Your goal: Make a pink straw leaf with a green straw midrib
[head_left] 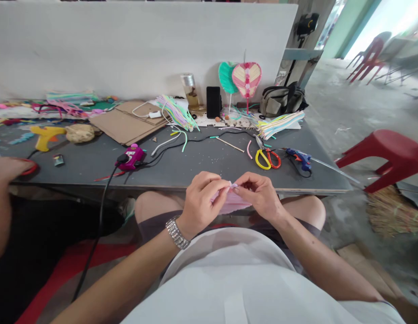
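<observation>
A pale pink piece (232,204) hangs between my hands, just off the table's front edge and above my lap. My left hand (205,198), with a metal watch (177,232) on its wrist, pinches the piece's top edge from the left. From the right, my right hand (258,193) pinches the same edge, fingertips close to the left ones. The fingers hide part of the piece. Beyond my right hand, yellow-and-red-handled scissors (267,157) and a blue glue gun (299,157) lie on the grey table (198,166).
A magenta power adapter (132,157) with a black cable sits left of centre. Behind stand a phone (213,102), a jar (190,92) and two heart-shaped fans (247,79). Striped stick bundles (279,124) lie nearby. Another person's arm (2,193) is at the left; a red stool (394,150) stands right.
</observation>
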Available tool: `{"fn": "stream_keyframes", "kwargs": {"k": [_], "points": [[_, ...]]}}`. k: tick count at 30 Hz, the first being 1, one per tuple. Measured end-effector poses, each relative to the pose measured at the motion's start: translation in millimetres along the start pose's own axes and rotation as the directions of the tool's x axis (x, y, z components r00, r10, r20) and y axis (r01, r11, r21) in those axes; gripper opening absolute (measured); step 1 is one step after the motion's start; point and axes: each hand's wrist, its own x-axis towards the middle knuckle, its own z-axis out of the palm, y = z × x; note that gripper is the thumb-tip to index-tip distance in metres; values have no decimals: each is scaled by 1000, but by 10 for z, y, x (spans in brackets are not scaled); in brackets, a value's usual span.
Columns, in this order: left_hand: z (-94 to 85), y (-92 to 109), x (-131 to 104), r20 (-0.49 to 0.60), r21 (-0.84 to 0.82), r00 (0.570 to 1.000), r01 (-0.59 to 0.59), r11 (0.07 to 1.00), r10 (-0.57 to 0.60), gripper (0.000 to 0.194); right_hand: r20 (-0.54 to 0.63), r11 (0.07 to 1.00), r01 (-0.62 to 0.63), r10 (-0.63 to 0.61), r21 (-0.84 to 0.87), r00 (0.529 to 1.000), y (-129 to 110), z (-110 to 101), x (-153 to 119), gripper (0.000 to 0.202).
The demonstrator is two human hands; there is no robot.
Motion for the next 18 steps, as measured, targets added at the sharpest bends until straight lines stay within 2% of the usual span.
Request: {"fn": "stream_keyframes", "kwargs": {"k": [8, 14, 18], "points": [[-10, 14, 10, 36, 46, 999, -23, 999, 21, 15, -35, 997, 52, -54, -65, 998, 55, -5, -24, 22], [-32, 47, 36, 92, 59, 996, 5, 998, -10, 13, -20, 992, 74, -76, -104, 997, 30, 2, -46, 14], [-49, 49, 51, 117, 12, 991, 58, 998, -59, 8, -14, 983, 81, -84, -163, 996, 18, -2, -54, 12]]}}
